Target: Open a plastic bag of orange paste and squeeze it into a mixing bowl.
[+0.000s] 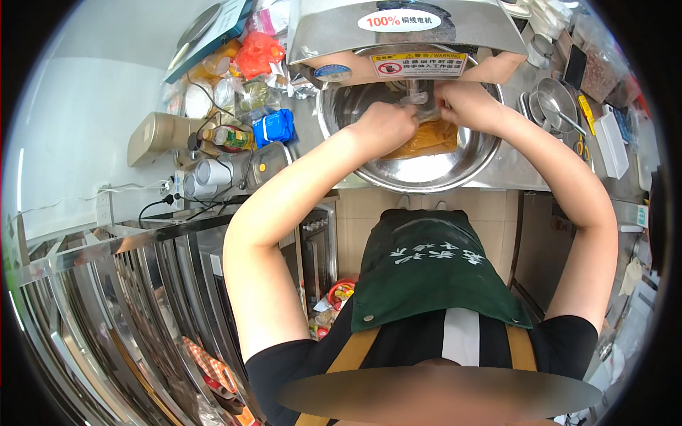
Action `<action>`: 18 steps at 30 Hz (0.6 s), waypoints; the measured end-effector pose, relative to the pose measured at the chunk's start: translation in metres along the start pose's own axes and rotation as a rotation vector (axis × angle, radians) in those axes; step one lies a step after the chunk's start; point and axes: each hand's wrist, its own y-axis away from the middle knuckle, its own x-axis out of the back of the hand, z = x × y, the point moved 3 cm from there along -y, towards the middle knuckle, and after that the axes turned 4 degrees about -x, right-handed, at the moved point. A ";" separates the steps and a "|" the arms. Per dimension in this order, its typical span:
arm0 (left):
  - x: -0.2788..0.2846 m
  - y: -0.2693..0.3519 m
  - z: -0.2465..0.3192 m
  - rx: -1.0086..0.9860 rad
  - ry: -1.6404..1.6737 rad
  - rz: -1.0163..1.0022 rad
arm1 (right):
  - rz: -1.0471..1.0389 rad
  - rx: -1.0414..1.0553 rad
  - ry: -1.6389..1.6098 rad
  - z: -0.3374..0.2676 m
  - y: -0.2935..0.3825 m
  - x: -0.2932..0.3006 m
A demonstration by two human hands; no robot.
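Both of my hands meet over a steel mixing bowl (426, 178) under the head of a stand mixer (341, 40). My left hand (388, 128) grips the clear plastic top of a bag (429, 139) with brown-orange contents. On the other side, my right hand (462, 105) pinches the same plastic, its fingertips partly hidden below the mixer's edge. The bag's filled part hangs or rests within the bowl; which of the two cannot be told.
Left of the bowl are a blue packet (273, 129), a bottle (229, 137), lidded canisters (214, 171) and cables. A steel saucepan (553, 104), scissors (582, 146) and a white tray (611, 144) lie at the right. The mixer overhangs my hands.
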 end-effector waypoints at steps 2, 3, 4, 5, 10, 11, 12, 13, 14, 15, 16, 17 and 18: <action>-0.002 0.002 -0.003 0.000 -0.009 -0.049 | 0.106 -0.118 -0.034 0.003 -0.001 -0.001; -0.003 0.003 -0.005 -0.002 -0.017 -0.099 | 0.110 -0.117 -0.035 -0.001 -0.001 0.001; -0.002 0.005 -0.006 -0.003 -0.021 -0.101 | 0.101 -0.060 -0.036 -0.008 -0.001 0.003; 0.000 0.005 -0.006 -0.036 0.016 -0.037 | 0.094 -0.004 -0.036 -0.013 -0.001 0.004; 0.015 -0.001 0.000 -0.202 0.064 0.166 | -0.187 -0.150 0.027 -0.006 -0.007 -0.014; 0.009 -0.001 0.000 -0.169 -0.047 0.115 | -0.251 -0.200 0.055 -0.003 -0.007 -0.018; 0.005 -0.002 -0.001 -0.130 -0.158 0.068 | -0.245 -0.207 0.061 -0.003 -0.009 -0.019; 0.003 -0.002 -0.003 -0.136 -0.161 0.074 | -0.253 -0.228 0.108 -0.002 -0.010 -0.020; -0.002 -0.004 -0.007 -0.079 -0.189 0.011 | -0.263 -0.247 0.154 -0.001 -0.012 -0.020; -0.004 -0.004 -0.009 -0.018 -0.210 -0.056 | -0.266 -0.249 0.155 -0.003 -0.012 -0.019; -0.004 -0.004 -0.009 -0.016 -0.207 -0.055 | -0.257 -0.234 0.136 -0.005 -0.012 -0.018; -0.005 -0.004 -0.009 -0.028 -0.158 -0.077 | -0.249 -0.217 0.116 -0.007 -0.012 -0.018; -0.004 -0.005 -0.011 -0.044 -0.116 -0.097 | -0.246 -0.217 0.119 -0.008 -0.013 -0.017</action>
